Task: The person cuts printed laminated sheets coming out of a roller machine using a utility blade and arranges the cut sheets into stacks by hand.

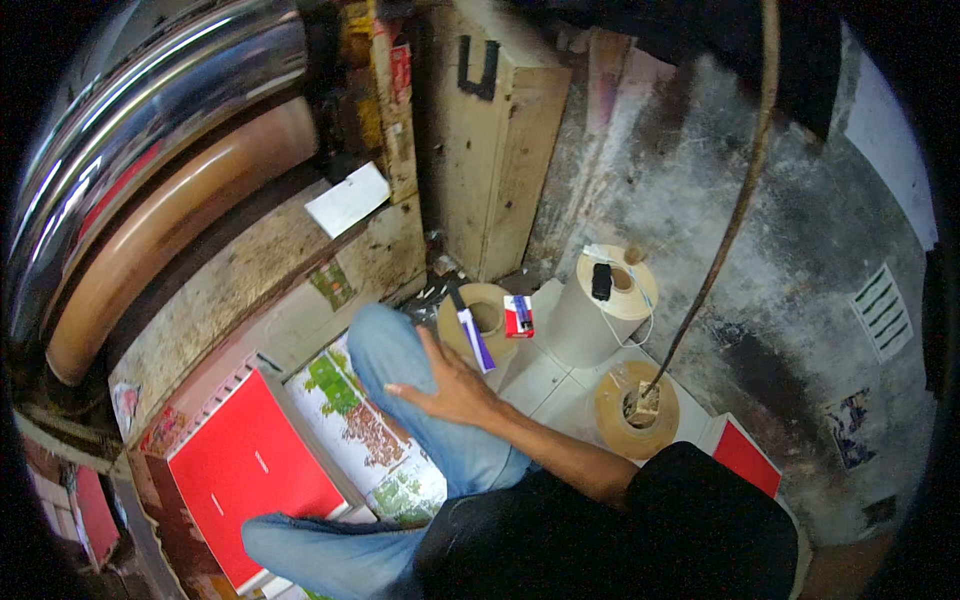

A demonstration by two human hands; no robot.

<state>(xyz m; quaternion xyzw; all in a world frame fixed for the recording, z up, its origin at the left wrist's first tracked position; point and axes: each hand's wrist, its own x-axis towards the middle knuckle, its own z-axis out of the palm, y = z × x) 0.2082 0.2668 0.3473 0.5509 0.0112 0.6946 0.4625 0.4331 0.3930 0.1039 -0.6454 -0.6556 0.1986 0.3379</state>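
Note:
My right hand [449,388] rests on the raised knee of my blue jeans [392,350], its thumb and fingers apart and nothing in it. My left hand does not show. Just beyond the right hand stands a roll [463,300] of pale film. Lying across its top are a purple and white cutter-like tool [476,340] with a dark end and a small red and white box [519,316]. To the left, a stack of sheets with a red top [255,470] sits beside my legs.
A tall white roll [590,318] carries a black object [601,281] and a white cord. Nearby, a rope [725,250] hangs down into a tape-coloured roll [612,410]. Large metal and brown rollers [190,225] fill the left. A wooden cabinet [500,150] stands at the back.

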